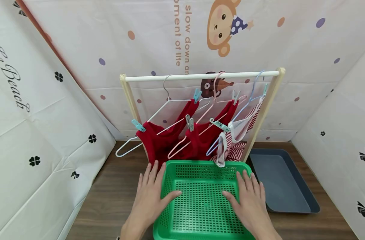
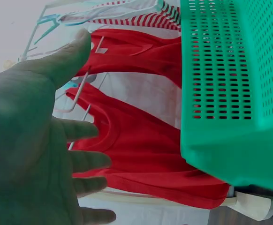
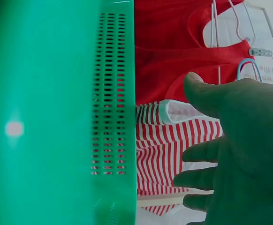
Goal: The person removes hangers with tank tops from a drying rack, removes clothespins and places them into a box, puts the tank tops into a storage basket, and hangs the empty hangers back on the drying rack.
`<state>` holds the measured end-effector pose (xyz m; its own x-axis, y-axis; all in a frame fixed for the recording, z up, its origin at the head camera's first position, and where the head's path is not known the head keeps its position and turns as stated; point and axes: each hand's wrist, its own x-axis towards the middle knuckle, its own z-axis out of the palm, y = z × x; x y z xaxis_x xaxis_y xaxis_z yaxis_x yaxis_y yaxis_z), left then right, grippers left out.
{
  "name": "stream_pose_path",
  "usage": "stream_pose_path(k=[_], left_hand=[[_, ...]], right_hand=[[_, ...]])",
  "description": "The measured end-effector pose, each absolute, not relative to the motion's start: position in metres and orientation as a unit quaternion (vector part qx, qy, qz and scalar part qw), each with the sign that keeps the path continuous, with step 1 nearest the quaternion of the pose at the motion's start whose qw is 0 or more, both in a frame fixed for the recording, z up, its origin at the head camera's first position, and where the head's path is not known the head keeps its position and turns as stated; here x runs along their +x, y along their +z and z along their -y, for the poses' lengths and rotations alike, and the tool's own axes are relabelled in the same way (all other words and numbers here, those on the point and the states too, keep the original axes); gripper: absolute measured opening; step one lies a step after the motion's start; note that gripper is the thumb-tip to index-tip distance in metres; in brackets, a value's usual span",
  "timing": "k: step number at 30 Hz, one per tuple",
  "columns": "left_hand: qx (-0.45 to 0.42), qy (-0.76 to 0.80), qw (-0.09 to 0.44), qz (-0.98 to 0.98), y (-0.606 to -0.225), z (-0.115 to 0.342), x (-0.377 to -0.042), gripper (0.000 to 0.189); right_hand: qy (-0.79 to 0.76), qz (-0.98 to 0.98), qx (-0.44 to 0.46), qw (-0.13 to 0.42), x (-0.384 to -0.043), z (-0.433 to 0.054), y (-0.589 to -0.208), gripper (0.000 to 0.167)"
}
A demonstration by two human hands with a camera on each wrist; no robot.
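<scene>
A green plastic basket sits in front of a small clothes rack. My left hand is held over the basket's left side, fingers straight and thumb spread inward. Mirroring it, my right hand is at the right side, also with extended fingers. Neither holds anything; contact with the rim cannot be made out. Behind the basket hang a red sleeveless top on a white hanger, another red top on a pink hanger, and a red-and-white striped garment on a blue hanger. Clothespins clip them on.
A dark grey tray lies on the wooden table to the right, beside the basket. The rack's wooden posts stand at either end. Printed white cloth encloses the back and sides.
</scene>
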<state>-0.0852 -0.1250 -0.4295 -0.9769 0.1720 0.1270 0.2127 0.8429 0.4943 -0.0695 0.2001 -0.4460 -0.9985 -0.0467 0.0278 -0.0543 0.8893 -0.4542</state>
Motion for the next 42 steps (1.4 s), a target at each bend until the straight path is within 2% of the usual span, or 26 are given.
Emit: stream_pose_path(k=[7,14,17,21,25,30,36,42], left_hand=[[-0.121,-0.256,0.093,0.955,-0.422,0.131,-0.084,0.107],[-0.160,-0.267,0.156,0.937,-0.415,0.135,-0.085,0.095],[-0.179,-0.270,0.197,0.925,-0.412,0.138,-0.087,0.092],[-0.195,-0.271,0.249,0.909,-0.408,0.142,-0.088,0.088],[-0.203,-0.281,0.296,0.890,-0.404,0.146,-0.089,0.077],[-0.211,-0.308,0.368,0.852,-0.397,0.150,-0.091,0.068],[-0.217,-0.318,0.466,0.796,-0.390,0.155,-0.095,0.057],[-0.210,-0.316,0.505,0.775,-0.387,0.160,-0.094,0.053]], right_hand=[[0.213,0.976,0.021,0.026,-0.064,-0.219,-0.450,0.091],[0.212,0.976,0.022,0.050,-0.063,-0.233,-0.457,0.094],[0.213,0.973,0.035,0.080,-0.064,-0.238,-0.460,0.090],[0.213,0.965,0.046,0.147,-0.067,-0.241,-0.462,0.080],[0.216,0.959,0.029,0.183,-0.068,-0.242,-0.462,0.069],[0.206,0.967,-0.002,0.148,-0.070,-0.245,-0.462,0.063],[0.189,0.980,-0.036,0.058,-0.077,-0.254,-0.460,0.065],[0.194,0.979,-0.061,-0.024,-0.081,-0.262,-0.467,0.071]])
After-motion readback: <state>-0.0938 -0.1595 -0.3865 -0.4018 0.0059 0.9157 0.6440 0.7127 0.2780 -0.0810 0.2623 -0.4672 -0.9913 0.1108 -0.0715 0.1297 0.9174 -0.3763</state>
